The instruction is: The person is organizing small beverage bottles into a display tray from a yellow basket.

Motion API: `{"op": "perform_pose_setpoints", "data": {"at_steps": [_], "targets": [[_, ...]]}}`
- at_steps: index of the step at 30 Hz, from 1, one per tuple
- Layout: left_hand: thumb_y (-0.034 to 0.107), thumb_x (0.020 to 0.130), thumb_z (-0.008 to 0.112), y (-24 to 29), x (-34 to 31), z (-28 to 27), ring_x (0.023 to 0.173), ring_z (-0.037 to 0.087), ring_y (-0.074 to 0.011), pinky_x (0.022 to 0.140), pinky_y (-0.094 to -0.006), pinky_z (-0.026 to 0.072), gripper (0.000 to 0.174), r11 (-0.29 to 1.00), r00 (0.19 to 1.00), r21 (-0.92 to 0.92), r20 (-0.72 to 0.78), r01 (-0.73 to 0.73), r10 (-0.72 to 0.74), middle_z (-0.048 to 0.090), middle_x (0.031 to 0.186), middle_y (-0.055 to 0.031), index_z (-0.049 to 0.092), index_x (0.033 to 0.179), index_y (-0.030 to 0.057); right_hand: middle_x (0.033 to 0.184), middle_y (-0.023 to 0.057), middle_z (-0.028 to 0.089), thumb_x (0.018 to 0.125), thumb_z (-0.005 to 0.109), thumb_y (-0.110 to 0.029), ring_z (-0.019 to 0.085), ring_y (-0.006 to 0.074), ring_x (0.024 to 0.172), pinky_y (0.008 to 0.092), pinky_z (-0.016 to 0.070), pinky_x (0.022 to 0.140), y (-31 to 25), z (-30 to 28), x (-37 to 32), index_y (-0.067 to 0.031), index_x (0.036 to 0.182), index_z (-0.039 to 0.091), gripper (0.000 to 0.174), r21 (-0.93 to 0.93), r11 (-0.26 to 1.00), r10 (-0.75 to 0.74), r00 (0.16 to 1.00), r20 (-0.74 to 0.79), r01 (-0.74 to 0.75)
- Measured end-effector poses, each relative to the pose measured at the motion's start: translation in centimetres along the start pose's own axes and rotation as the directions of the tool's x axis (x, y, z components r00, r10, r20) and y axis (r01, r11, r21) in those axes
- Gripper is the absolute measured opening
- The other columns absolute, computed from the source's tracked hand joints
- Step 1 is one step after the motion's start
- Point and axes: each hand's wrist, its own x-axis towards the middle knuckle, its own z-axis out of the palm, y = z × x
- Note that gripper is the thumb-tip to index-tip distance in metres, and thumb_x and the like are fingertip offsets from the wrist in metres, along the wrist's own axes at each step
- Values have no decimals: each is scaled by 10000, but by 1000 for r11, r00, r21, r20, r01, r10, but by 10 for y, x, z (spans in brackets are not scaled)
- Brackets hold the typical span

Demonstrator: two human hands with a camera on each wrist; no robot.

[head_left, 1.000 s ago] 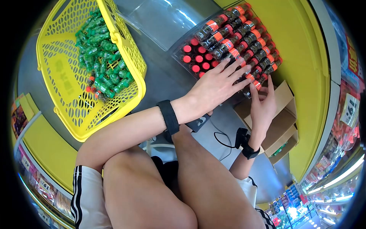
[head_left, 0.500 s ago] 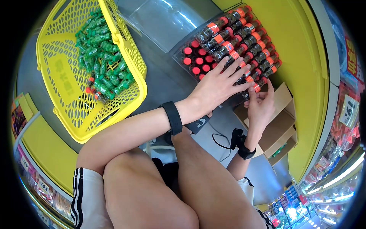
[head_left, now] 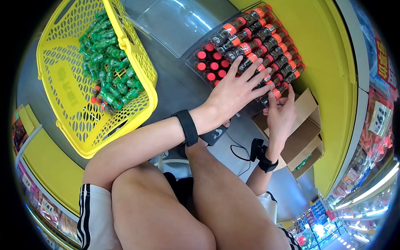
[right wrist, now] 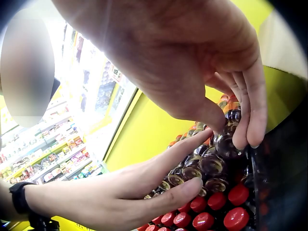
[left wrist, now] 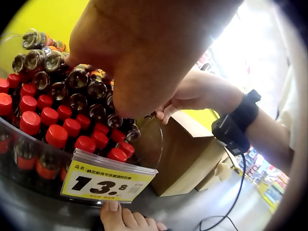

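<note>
Small dark-brown cola bottles [head_left: 273,39] with red caps and orange-red labels lie stacked in slanting rows over upright ones [head_left: 214,66] in a clear plastic bin [head_left: 189,62]. My left hand [head_left: 233,89] rests on the near side of the stack, palm down with its fingers spread. At the near right end of the rows, my right hand [head_left: 281,116] pinches a cola bottle [right wrist: 228,144] between thumb and fingers. The right wrist view shows the bottle's round base between them. In the left wrist view, my left hand [left wrist: 144,57] covers much of the stack.
A yellow basket [head_left: 68,108] of small green bottles [head_left: 104,54] and a few dark ones stands at the left. An open cardboard box [head_left: 306,129] sits by my right hand. A price tag [left wrist: 108,183] hangs on the bin's front. A clear lid [head_left: 175,25] lies behind.
My right hand's fingers have curled in around the bottle at the row's end. My left hand stays spread on the stack, and the head view has shifted slightly.
</note>
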Motion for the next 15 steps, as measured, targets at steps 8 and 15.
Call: {"op": "perform_pose_setpoints", "data": {"at_steps": [8, 15], "targets": [[305, 871, 823, -8, 1, 11, 1677, 245, -333, 1364, -585, 202, 995, 993, 997, 121, -81, -3, 13, 259, 1824, -54, 332, 1736, 292, 747, 73, 663, 1042, 749, -178, 682, 147, 597, 328, 545, 569, 4, 8, 0, 13, 1649, 461, 699, 13, 1000, -2, 1000, -12, 2], [498, 925, 788, -13, 2, 12, 1685, 185, -391, 1354, -586, 218, 971, 990, 988, -27, -69, 137, -138, 244, 1824, -95, 319, 1746, 276, 752, 116, 647, 1054, 744, -223, 697, 238, 669, 396, 540, 610, 11, 14, 3, 18, 1621, 503, 662, -213, 973, -113, 990, -87, 92]]}}
